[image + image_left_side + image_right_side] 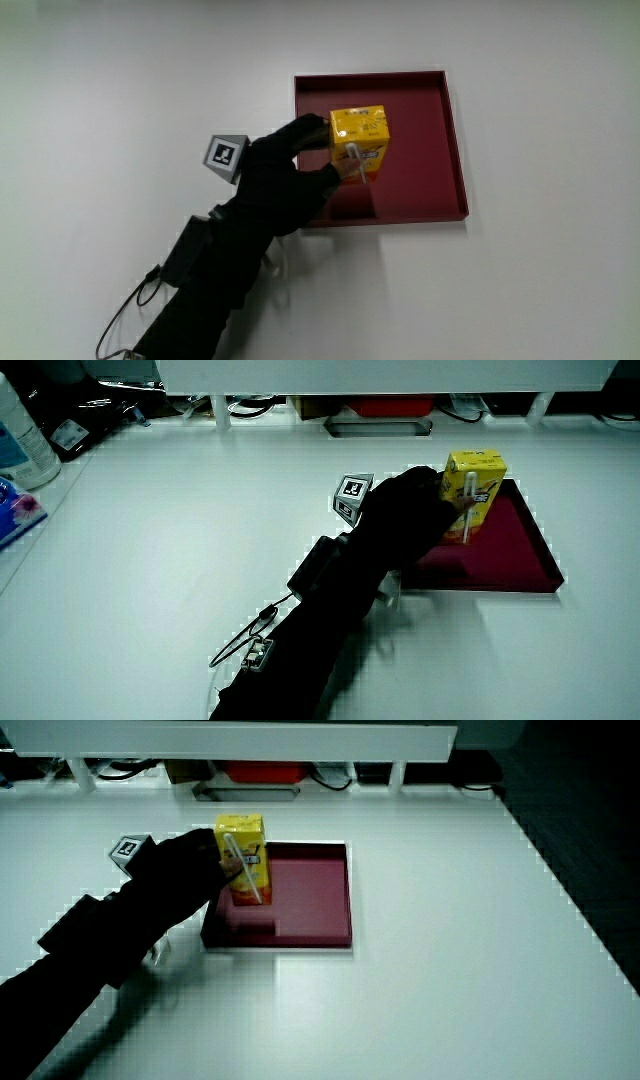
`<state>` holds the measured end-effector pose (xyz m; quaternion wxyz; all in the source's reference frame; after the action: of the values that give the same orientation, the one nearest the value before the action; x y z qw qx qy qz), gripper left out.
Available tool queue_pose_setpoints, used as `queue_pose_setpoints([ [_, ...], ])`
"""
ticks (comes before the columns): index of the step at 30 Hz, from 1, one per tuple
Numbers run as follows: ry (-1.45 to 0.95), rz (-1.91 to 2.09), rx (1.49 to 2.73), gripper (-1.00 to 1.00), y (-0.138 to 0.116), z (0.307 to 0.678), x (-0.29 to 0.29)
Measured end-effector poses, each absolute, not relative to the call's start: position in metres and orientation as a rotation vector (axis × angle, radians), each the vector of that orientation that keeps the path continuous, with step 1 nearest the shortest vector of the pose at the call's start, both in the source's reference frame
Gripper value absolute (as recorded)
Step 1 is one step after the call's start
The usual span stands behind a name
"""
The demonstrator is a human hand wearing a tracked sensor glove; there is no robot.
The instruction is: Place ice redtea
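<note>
Nearest the person, 1 black-sleeved forearm [205,290] reaches across the white table [100,90], with a thin cable lying on the table beside it. At its end is 1 gloved hand [285,175], carrying 1 small patterned cube [227,155] on its back. The hand sits over the edge of the tray [450,140] that lies nearest the person's arm, and its fingers are wrapped around the side of 1 yellow drink carton [360,138] — a closed grasp, with the thumb on 1 face and the fingertips [340,172] curled round the lower part.

The carton stands upright, with a white straw [357,163] fixed slantwise on the face turned toward the person. In both side views the carton [474,490] [243,855] is inside the dark red tray, close to the corner where the hand enters; whether its base touches the tray floor cannot be told.

There is 1 tray — shallow, square, with low walls — and the carton is the only thing in it. The rest of its floor [310,900] shows bare red.

Farther from the person, in both side views, a low white partition [400,375] runs along the table's edge, with cables and boxes showing under it.
</note>
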<state>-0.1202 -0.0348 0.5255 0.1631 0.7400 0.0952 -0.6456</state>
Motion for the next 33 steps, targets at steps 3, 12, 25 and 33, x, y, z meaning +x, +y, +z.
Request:
queue_pose_setpoints([
  [3,0.258,-1.744,2.132,0.0,-0.033,0.528,-0.116],
  [12,0.209,-1.675,2.123,0.0,-0.028,0.536,-0.114],
  [25,0.258,-1.635,2.138,0.0,-0.027,0.531,-0.115],
  [33,0.255,-1.644,2.144,-0.21,-0.026,0.532,-0.115],
])
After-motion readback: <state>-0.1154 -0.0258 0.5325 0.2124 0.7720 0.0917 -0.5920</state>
